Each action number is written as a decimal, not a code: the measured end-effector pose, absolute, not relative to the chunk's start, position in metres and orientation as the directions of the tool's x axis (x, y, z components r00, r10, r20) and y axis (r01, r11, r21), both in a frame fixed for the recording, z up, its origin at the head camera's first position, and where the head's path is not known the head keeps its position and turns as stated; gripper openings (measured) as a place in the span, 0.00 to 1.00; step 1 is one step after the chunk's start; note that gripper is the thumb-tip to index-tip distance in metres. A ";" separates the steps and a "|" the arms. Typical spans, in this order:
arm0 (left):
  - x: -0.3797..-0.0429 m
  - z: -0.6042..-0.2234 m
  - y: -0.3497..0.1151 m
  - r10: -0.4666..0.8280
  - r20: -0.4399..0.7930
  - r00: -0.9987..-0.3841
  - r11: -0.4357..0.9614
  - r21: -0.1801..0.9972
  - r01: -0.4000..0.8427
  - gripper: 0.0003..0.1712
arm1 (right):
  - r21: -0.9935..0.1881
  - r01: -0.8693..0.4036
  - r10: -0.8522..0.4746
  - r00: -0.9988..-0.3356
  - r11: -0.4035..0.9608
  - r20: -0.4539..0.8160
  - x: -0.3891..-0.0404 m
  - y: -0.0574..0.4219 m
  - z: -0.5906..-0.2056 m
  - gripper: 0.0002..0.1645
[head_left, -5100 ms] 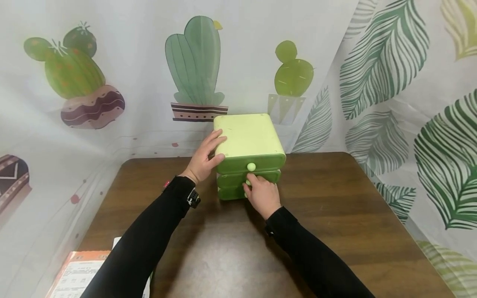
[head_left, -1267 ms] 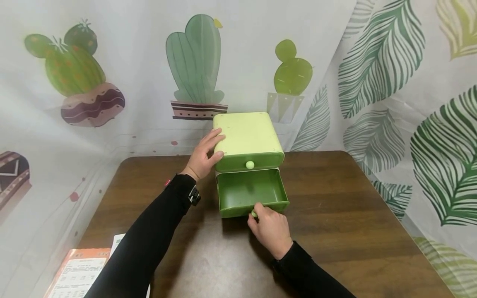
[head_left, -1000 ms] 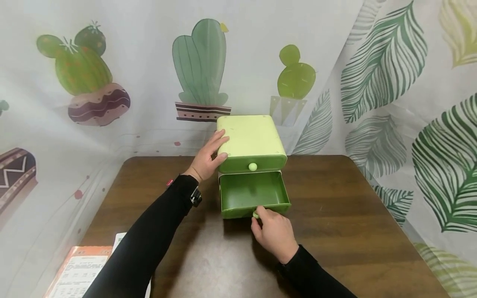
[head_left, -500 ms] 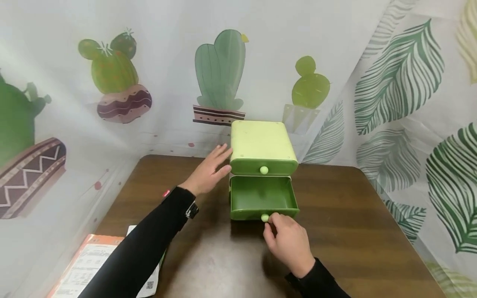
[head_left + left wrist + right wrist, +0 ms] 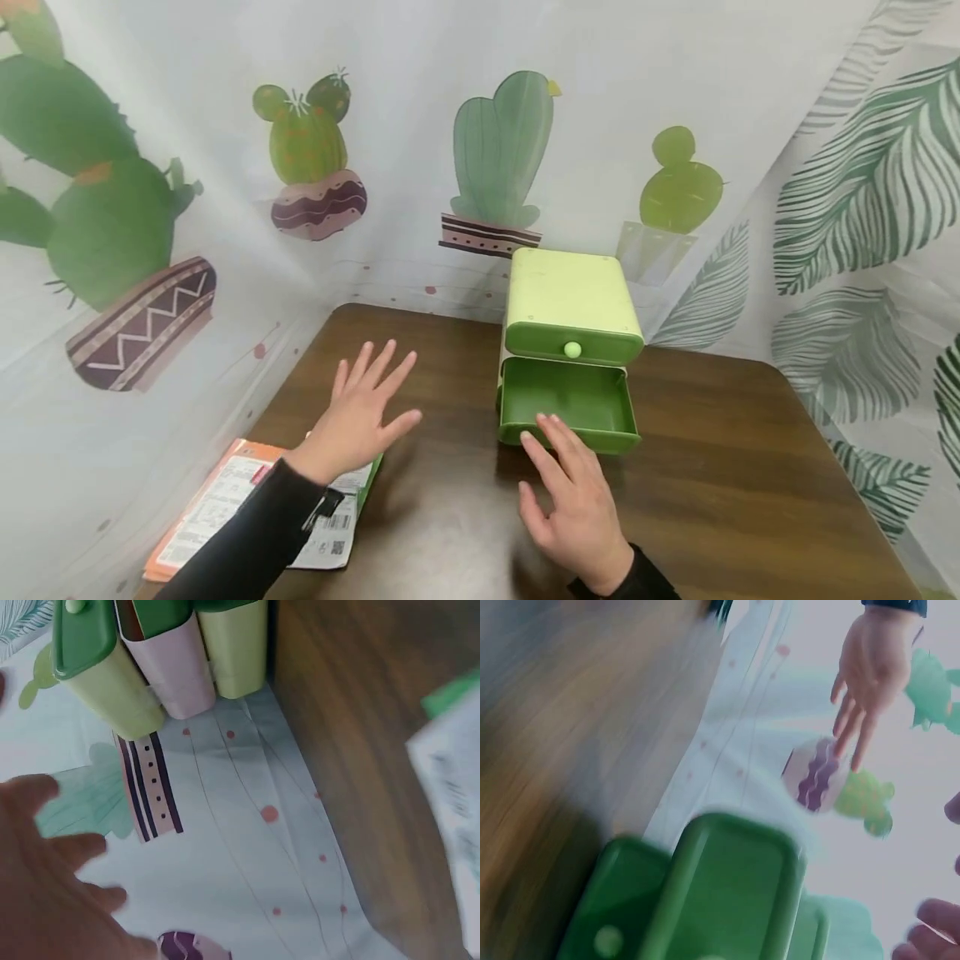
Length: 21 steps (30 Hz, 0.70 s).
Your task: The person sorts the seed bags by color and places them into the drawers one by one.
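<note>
Middle drawer point(image 5: 566, 390) of the cabinet point(image 5: 573, 287) stands pulled out over the surface point(image 5: 450, 508); its front panel point(image 5: 603, 441), long axis left to right, lies ahead of the right hand point(image 5: 576, 508), the nearer one, whose fingers are loosely extended and grip nothing; whether they touch it I cannot tell; the left hand point(image 5: 352, 429), fingers spread wide and holding nothing, hangs well apart to the cabinet's left.

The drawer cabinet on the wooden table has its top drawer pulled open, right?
No: the top drawer is shut. On the drawer cabinet on the wooden table, the middle drawer is pulled open, as the head and left wrist views show.
</note>
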<state>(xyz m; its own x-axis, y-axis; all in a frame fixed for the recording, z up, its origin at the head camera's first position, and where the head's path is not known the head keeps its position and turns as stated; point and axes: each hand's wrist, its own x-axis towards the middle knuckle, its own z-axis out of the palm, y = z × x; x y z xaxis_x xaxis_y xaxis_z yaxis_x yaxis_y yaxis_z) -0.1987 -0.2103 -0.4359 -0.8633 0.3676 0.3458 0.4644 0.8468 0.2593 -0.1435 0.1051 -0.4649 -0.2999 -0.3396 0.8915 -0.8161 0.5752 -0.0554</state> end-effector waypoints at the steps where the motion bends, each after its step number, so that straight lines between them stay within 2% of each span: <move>1: -0.188 -0.440 -0.214 0.340 0.321 -0.884 0.879 0.226 0.420 0.47 | -0.029 -0.832 -0.348 -0.263 0.554 0.900 -0.145 0.099 -0.464 0.28; 5: -0.142 -0.460 -0.220 0.244 0.239 -0.940 0.962 0.065 0.267 0.51 | 0.082 -0.887 -0.368 -0.104 0.455 0.924 -0.149 0.073 -0.461 0.38; 7: -0.121 -0.472 -0.218 0.200 0.233 -0.952 0.978 0.009 0.208 0.51 | 0.108 -0.903 -0.384 -0.067 0.417 0.921 -0.153 0.058 -0.462 0.43; 9: -0.105 -0.484 -0.215 0.164 0.233 -0.958 0.986 -0.028 0.162 0.48 | 0.113 -0.916 -0.416 -0.063 0.385 0.907 -0.159 0.043 -0.468 0.47; 11: -0.096 -0.497 -0.213 0.127 0.220 -0.967 0.992 -0.033 0.122 0.44 | 0.096 -0.923 -0.478 -0.103 0.373 0.872 -0.166 0.027 -0.477 0.49; 14: -0.092 -0.511 -0.211 0.086 0.167 -0.982 0.996 -0.014 0.084 0.42 | 0.060 -0.915 -0.601 -0.212 0.399 0.771 -0.176 0.005 -0.490 0.53; 18: -0.091 -0.520 -0.213 0.065 0.119 -0.991 0.998 -0.001 0.066 0.39 | 0.042 -0.874 -0.731 -0.377 0.484 0.569 -0.186 -0.021 -0.502 0.56; 21: -0.089 -0.522 -0.217 0.074 0.106 -0.992 0.997 0.012 0.075 0.34 | 0.049 -0.850 -0.784 -0.460 0.525 0.417 -0.192 -0.040 -0.508 0.53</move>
<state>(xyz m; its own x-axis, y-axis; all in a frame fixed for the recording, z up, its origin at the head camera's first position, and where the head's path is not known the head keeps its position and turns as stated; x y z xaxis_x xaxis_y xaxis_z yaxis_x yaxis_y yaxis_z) -0.0892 -0.2167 -0.5225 -0.9917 0.0736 0.1058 0.0753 0.9971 0.0117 -0.1916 -0.0396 -0.5084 -0.4602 -0.7840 0.4166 -0.8498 0.5248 0.0488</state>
